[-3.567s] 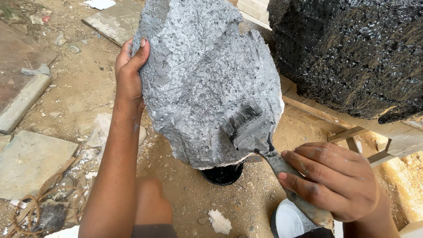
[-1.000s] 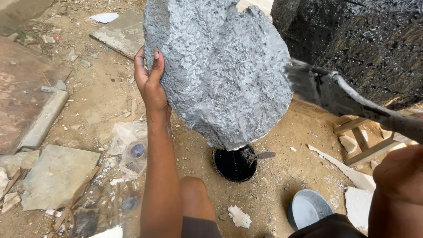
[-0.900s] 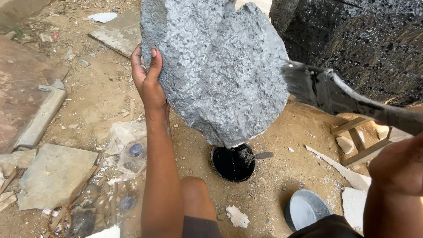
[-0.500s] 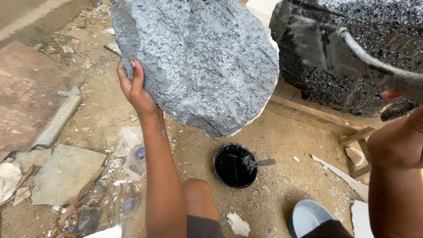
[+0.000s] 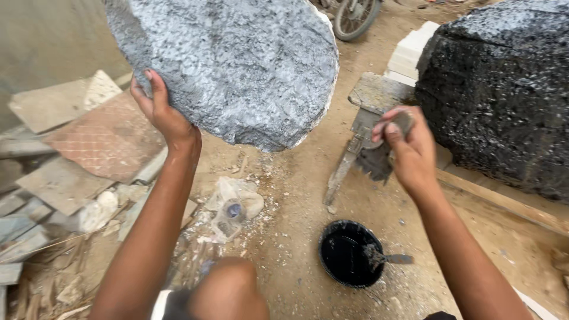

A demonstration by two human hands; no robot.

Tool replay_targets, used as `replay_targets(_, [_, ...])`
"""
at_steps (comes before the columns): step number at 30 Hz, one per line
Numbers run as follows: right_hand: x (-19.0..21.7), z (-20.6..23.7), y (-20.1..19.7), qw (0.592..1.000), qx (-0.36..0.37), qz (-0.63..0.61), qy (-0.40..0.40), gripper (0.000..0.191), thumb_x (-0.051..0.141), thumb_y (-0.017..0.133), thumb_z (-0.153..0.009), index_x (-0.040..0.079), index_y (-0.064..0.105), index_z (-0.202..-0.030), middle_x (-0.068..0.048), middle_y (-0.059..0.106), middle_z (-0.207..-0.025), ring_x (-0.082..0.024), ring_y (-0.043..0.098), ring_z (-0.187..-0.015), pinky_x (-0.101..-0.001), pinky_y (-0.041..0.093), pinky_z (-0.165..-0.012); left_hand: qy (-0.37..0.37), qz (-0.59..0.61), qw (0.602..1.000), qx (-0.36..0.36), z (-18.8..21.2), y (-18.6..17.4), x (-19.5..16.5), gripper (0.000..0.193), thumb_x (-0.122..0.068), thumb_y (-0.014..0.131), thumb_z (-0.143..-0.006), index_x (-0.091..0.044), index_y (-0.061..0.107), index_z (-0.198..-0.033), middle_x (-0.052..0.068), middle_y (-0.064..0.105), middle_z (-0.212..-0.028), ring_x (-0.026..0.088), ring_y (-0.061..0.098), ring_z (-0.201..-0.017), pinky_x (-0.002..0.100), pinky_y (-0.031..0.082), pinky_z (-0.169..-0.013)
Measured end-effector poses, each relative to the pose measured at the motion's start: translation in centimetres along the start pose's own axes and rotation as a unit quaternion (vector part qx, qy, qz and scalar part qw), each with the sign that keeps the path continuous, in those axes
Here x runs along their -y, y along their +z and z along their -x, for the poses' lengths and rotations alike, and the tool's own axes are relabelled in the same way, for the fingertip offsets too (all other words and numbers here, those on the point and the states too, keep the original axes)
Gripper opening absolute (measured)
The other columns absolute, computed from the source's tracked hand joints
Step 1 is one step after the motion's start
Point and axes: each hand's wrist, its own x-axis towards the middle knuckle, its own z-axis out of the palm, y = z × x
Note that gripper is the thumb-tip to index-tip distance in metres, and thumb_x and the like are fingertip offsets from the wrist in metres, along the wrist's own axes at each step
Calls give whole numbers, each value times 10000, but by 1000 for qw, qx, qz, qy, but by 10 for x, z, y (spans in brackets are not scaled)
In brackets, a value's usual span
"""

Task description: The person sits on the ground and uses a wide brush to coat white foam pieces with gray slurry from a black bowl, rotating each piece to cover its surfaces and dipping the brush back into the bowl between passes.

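Littering sandy ground (image 5: pixel 284 195): broken tiles (image 5: pixel 101 139)

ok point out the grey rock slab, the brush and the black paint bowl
grey rock slab (image 5: pixel 237 65), head view, middle of its painted face
brush (image 5: pixel 374 159), head view, dark bristle head below the right hand
black paint bowl (image 5: pixel 342 253), head view, dark paint inside it

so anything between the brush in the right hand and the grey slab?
Nothing visible. The right hand holds the brush right of the grey slab, open air between; the left hand grips the slab's left edge.
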Motion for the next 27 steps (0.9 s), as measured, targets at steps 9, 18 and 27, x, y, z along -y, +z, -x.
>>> replay_targets(9, [-155,-9,77,874,86,-404,255,536,505,686,-943,95,513,-1243,-33,700,-938,-51,482,-531,-210,451,-502,13,-73,997,-23,24,-27,-62,597,-379,604,-1062,-42,339,-1477,184,539,-1446,294,566,-1320,443,490,-1136])
replay_targets(18, [-235,41,84,776,127,-532,314,874,707,743,-732,84,532,-1307,22,563,-731,-57,444,-439,-199,441,-468,-60,-169,984,-1,64,-16,-38,748,-446,574,-1071,-91,160,-1582,184,472,-1578,314,506,-1462,429,403,-1255])
replay_targets(27, [-241,64,22,824,56,-494,272,978,768,772,-705,70,531,-1346,-86,700,-1076,-39,497,-484,-182,438,-433,-264,-149,949,91,98,5,4,691,-473,541,-1003,-147,262,-1544,95,484,-1480,250,518,-1348,494,448,-1121])
